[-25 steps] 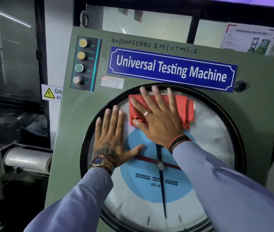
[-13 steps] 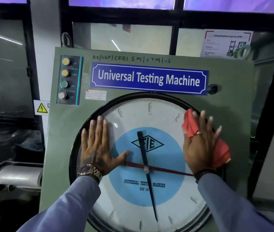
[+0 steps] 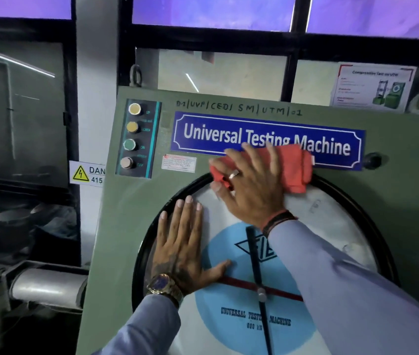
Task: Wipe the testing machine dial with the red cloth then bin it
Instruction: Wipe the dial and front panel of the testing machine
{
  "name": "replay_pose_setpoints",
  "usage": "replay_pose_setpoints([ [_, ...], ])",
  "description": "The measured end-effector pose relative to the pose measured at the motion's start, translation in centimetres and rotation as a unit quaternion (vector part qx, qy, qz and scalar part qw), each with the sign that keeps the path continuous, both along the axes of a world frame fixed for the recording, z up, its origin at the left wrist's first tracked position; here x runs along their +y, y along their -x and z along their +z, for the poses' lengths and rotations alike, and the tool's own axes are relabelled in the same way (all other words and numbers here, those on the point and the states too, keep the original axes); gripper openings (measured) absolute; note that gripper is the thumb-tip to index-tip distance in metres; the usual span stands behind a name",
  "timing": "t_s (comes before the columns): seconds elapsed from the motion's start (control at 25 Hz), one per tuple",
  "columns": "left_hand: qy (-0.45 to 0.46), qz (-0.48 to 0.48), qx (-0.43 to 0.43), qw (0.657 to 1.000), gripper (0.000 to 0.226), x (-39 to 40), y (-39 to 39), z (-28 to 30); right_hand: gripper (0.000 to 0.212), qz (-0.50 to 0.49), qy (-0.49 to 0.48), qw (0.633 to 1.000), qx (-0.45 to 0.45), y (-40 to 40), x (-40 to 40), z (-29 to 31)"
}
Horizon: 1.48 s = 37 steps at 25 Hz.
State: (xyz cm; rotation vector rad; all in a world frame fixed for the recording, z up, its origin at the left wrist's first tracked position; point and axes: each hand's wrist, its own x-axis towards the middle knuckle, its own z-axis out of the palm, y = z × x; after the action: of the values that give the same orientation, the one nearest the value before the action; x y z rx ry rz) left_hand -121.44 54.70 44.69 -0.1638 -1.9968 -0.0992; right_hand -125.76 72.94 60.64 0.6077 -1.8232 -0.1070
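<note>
The round dial (image 3: 331, 226) has a black rim, a white face with a blue centre, and a black and a red pointer. It fills the lower front of the green testing machine (image 3: 408, 201). My right hand (image 3: 252, 190) presses the red cloth (image 3: 295, 167) flat against the dial's top rim and the bottom edge of the blue nameplate (image 3: 267, 139). My left hand (image 3: 182, 247) lies flat with spread fingers on the left part of the dial face and holds nothing. No bin is in view.
A strip of round push buttons (image 3: 136, 137) runs down the machine's upper left. A danger sign (image 3: 86, 172) hangs on the white pillar beside it. A grey cylinder (image 3: 47, 285) juts out at the lower left. Dark-framed windows and a poster (image 3: 372, 85) stand behind.
My right hand has swept the red cloth from the dial's right edge up to its top rim, after crossing from the top to the right before that. My left hand stayed on the dial.
</note>
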Motion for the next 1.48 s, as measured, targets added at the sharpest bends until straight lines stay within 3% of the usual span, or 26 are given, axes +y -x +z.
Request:
replay_pose_setpoints([
  [0.16,-0.015,-0.001,0.012,1.0,0.131,-0.4,-0.2,-1.2,0.06,0.035,-0.11,0.993,0.011,-0.4,-4.3,-1.0],
  [0.28,-0.013,0.008,0.004,1.0,0.132,-0.4,-0.3,-1.4,0.061,0.034,-0.128,0.991,0.016,-0.1,-3.3,-0.6],
  [0.52,0.009,0.019,-0.003,1.0,0.128,2.3,0.0,1.2,0.073,-0.04,0.043,0.998,0.014,0.1,5.0,-0.5],
  [0.68,0.013,0.024,-0.016,0.999,0.126,6.5,1.0,3.7,0.087,-0.094,0.161,0.983,0.003,-0.4,14.4,-4.1],
  [0.8,0.003,0.043,-0.027,0.999,0.127,6.8,1.1,3.4,0.089,-0.117,0.186,0.975,-0.025,-1.0,17.5,-7.1],
  [0.92,-0.011,0.05,-0.044,0.998,0.127,5.2,0.4,2.4,0.085,-0.109,0.191,0.975,-0.031,-1.0,16.3,-5.9],
  [1.04,-0.018,0.047,-0.043,0.998,0.126,3.2,-0.4,1.8,0.082,-0.084,0.135,0.987,-0.031,-0.8,13.6,-3.7],
  [1.2,-0.019,0.038,-0.019,0.999,0.124,1.0,-0.5,1.1,0.077,-0.028,-0.044,0.998,-0.019,-0.8,5.9,0.5],
  [1.32,-0.03,0.036,-0.012,0.999,0.126,0.0,-0.8,-0.7,0.075,0.002,-0.202,0.979,-0.018,-1.2,-1.8,0.7],
  [1.48,-0.024,0.039,-0.019,0.999,0.127,-0.8,-1.1,-1.8,0.068,0.045,-0.267,0.962,-0.027,-1.2,-4.6,0.2],
])
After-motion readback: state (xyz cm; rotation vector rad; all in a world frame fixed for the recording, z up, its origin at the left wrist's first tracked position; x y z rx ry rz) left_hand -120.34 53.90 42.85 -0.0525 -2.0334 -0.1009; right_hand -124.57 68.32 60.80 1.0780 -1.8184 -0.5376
